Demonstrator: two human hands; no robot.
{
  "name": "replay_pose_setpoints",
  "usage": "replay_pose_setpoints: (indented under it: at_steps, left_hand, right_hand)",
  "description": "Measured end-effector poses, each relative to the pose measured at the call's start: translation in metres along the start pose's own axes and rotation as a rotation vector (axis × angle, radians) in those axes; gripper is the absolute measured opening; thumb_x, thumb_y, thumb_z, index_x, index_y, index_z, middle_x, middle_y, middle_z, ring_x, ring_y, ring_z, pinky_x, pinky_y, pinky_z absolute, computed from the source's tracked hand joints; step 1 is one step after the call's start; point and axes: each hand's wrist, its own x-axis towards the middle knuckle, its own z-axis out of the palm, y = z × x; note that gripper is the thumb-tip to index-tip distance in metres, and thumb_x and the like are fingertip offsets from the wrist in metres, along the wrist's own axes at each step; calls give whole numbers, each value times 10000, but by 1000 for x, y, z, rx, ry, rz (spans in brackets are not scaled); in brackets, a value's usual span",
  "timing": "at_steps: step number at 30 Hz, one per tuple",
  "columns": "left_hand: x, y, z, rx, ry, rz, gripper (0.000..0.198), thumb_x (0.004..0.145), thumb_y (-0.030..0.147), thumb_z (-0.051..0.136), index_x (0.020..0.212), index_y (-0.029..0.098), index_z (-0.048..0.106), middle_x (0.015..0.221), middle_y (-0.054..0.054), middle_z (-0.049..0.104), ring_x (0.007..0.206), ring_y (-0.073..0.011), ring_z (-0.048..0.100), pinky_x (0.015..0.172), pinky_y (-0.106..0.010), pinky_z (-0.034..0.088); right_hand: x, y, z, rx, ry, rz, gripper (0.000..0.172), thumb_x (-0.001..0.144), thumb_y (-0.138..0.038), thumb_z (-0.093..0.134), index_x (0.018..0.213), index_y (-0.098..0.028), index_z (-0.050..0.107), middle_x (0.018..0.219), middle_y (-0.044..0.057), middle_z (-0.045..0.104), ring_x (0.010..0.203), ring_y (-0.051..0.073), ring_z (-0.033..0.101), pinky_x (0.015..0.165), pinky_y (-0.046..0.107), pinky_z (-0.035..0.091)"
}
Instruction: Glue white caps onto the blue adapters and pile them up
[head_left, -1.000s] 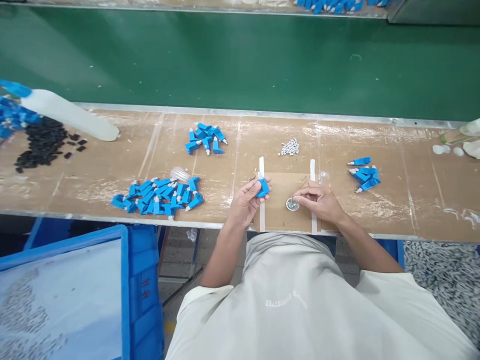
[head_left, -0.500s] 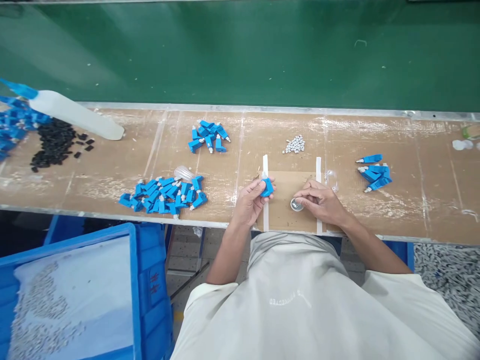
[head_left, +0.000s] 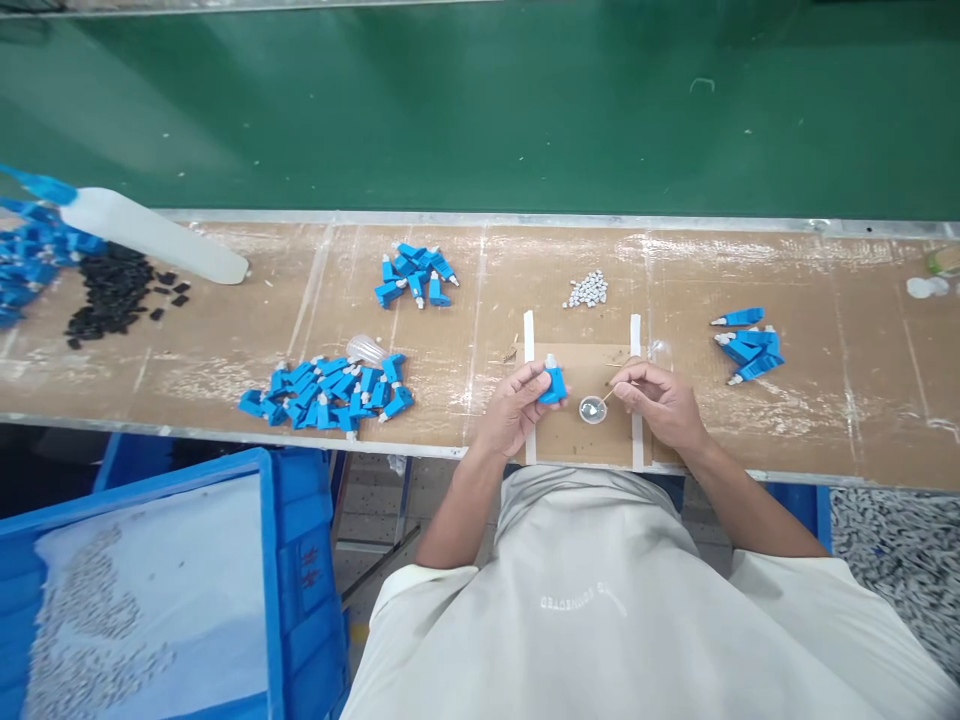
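My left hand (head_left: 517,402) is closed on a blue plastic part (head_left: 553,384) with a small white tip pointing up, a bit like a toy gun. Between the thumb and fingers of my right hand (head_left: 658,398) is a thin wooden stick (head_left: 609,394), slanting down to a small round dish (head_left: 592,410). Something clear or whitish lies in the dish, which rests on a cardboard sheet (head_left: 574,440) between two white tape strips. Beyond the hands sits a little heap of small white-grey pieces (head_left: 587,289).
Blue parts lie in piles at left (head_left: 326,393), centre back (head_left: 415,275) and right (head_left: 750,350). Black pieces (head_left: 112,290) and a white squeeze bottle (head_left: 154,235) are far left. A blue crate (head_left: 300,580) stands below the table edge. A green surface (head_left: 480,110) runs behind.
My left hand has moved slightly right, turning the blue part so its white tip shows upright. My right hand has drawn back right from the dish, and the stick now shows.
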Motion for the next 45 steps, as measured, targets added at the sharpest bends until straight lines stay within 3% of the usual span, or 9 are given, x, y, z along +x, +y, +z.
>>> replay_pose_setpoints:
  at_steps: [3, 7, 12, 16, 21, 33, 45]
  left_hand:
    - [0, -3, 2, 13, -24, 2, 463, 682, 420, 911, 961, 138, 670, 735, -10, 687, 645, -110, 668, 633, -215, 530]
    - [-2, -8, 7, 37, -85, -31, 468, 689, 453, 900, 946, 119, 695, 718, -21, 682, 620, -114, 666, 581, -207, 504]
    - [-8, -8, 16, 11, -173, -87, 485, 700, 471, 898, 942, 90, 721, 726, -39, 696, 599, -113, 668, 549, -200, 502]
    - [-11, -8, 20, -15, -227, -120, 482, 703, 478, 897, 929, 86, 731, 757, -55, 719, 575, -107, 663, 545, -204, 512]
    - [-13, -10, 19, -40, -230, -132, 501, 705, 477, 898, 977, 88, 737, 844, -79, 749, 579, -106, 666, 540, -207, 520]
    - [-14, -12, 18, -56, -236, -140, 513, 692, 473, 906, 969, 84, 720, 723, -20, 698, 523, -86, 630, 591, -221, 543]
    - [-11, -12, 15, -95, -252, -161, 469, 686, 438, 915, 940, 87, 735, 670, -11, 688, 514, -100, 644, 564, -207, 532]
  right_hand:
    - [2, 0, -1, 149, 51, 109, 435, 745, -631, 817, 825, -217, 707, 774, 24, 627, 614, 142, 543, 477, 264, 452]
    - [4, -12, -2, 215, 63, 108, 423, 753, -622, 817, 805, -222, 691, 767, 27, 622, 619, 150, 563, 479, 270, 465]
    - [-1, -38, 1, 174, 102, -63, 323, 833, -543, 784, 842, -227, 715, 817, 38, 655, 605, 143, 562, 519, 293, 473]
    - [-6, -56, 9, -5, 170, -285, 246, 897, -491, 731, 850, -250, 732, 762, 56, 667, 671, 202, 603, 585, 354, 498]
    - [-11, -63, 17, -156, 162, -511, 85, 946, -322, 687, 904, -281, 748, 755, 49, 703, 699, 226, 646, 674, 410, 520]
    - [-9, -55, 17, -287, 58, -693, 217, 921, -76, 643, 1050, -236, 713, 832, 41, 711, 730, 186, 636, 669, 344, 494]
    - [-8, -57, 17, -449, 47, -790, 172, 944, -119, 609, 1024, -240, 701, 812, 44, 721, 730, 194, 653, 670, 350, 501]
